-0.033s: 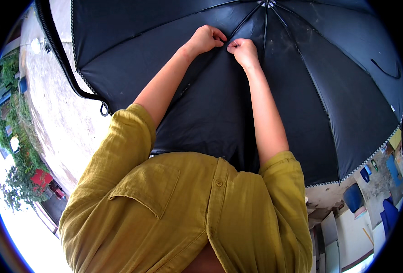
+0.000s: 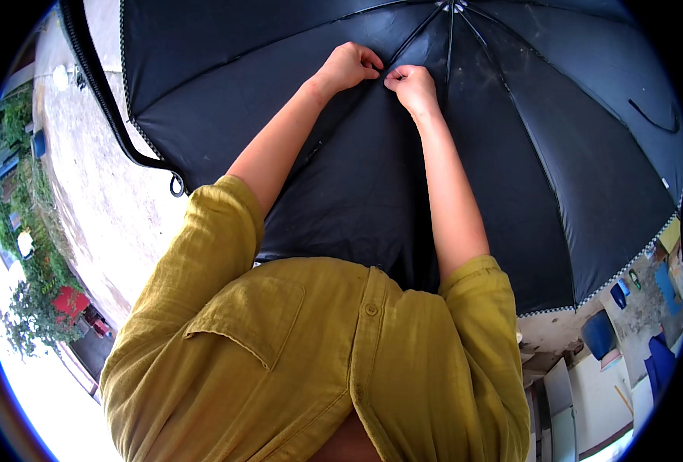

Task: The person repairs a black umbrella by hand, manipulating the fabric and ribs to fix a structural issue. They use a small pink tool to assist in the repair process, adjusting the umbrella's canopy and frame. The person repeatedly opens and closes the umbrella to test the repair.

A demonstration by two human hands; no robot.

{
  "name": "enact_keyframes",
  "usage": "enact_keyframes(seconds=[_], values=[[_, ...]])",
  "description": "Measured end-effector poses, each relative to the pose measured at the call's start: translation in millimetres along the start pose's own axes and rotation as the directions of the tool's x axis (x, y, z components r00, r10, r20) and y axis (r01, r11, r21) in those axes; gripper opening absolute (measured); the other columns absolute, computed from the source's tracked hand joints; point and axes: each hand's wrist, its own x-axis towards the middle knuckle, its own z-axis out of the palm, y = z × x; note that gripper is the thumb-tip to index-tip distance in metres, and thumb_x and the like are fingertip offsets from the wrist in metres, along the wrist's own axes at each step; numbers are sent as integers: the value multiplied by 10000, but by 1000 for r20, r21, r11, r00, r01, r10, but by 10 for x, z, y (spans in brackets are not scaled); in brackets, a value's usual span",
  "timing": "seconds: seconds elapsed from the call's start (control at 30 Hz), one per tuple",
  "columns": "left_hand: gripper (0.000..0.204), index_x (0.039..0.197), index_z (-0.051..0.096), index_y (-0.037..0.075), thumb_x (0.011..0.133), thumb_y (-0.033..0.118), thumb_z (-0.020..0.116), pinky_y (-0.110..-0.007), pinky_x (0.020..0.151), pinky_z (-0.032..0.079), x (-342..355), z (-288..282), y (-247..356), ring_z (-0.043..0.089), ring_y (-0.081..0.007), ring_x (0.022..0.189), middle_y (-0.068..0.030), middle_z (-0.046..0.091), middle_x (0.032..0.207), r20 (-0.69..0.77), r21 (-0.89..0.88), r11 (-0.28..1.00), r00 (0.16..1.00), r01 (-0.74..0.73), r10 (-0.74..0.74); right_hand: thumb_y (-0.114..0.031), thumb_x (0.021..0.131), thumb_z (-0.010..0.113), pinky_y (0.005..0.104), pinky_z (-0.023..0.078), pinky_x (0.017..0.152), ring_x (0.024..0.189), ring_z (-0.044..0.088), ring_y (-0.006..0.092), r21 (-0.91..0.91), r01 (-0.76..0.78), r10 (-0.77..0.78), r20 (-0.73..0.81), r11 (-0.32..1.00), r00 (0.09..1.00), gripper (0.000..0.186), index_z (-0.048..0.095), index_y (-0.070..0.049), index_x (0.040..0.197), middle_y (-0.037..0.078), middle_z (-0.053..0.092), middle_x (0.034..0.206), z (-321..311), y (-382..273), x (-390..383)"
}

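Note:
A large open black umbrella (image 2: 495, 169) spreads in front of me, its inner side with dark ribs showing and a checkered trim along its edge. Below the hub (image 2: 453, 6), both my hands meet at one rib. My left hand (image 2: 350, 65) is closed in a pinch at that rib, thumb and forefinger together. Just right of it, my right hand (image 2: 414, 83) pinches at the same spot, a small gap between the two. The exact bit between the fingertips is too small to make out. Black fabric hangs in a fold under my right hand.
A curved black handle or strap (image 2: 110, 108) ending in a small loop runs along the left side. Beyond it lie pale concrete ground (image 2: 87, 177) and green plants (image 2: 18, 154). At the lower right stand a blue bucket (image 2: 600, 334) and pale boards (image 2: 599, 404).

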Motion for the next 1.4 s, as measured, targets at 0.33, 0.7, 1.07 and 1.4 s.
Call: enact_keyframes(seconds=[0.33, 0.7, 1.07, 1.4], values=[[63, 851, 592, -3, 825, 30, 639, -232, 486, 461, -127, 38, 89, 597, -111, 564, -95, 679, 787, -181, -462, 867, 937, 187, -298, -174, 771, 725, 371, 515, 680, 722, 672, 310, 31, 83, -77, -155, 996, 985, 164, 676, -27, 824, 158, 679, 749, -33, -111, -219], [103, 883, 602, 29, 846, 109, 655, -273, 518, 461, 58, 223, 3, 594, -116, 629, -73, 660, 768, -87, -524, 823, 947, 221, -309, -173, 833, 655, 438, 517, 757, 853, 655, 365, -226, 35, -73, -165, 973, 984, 138, 678, -64, 913, 169, 687, 878, 51, -107, -272], [44, 854, 637, 29, 820, 52, 652, -217, 479, 383, 212, 101, 70, 525, -90, 581, -59, 675, 738, 51, -500, 793, 926, 349, -375, -154, 867, 579, 468, 514, 835, 963, 646, 394, -379, -62, 2, -158, 923, 987, 211, 680, -63, 1028, 214, 683, 982, -17, -252, -365], [192, 824, 637, 53, 755, 218, 708, -370, 653, 522, 114, 196, 167, 660, -251, 722, -113, 677, 776, -228, 317, 938, 971, 142, -70, -109, 844, 565, 486, 513, 828, 951, 645, 405, -400, -22, -38, -143, 916, 989, 185, 668, -36, 979, 226, 679, 961, -20, -303, -392]])
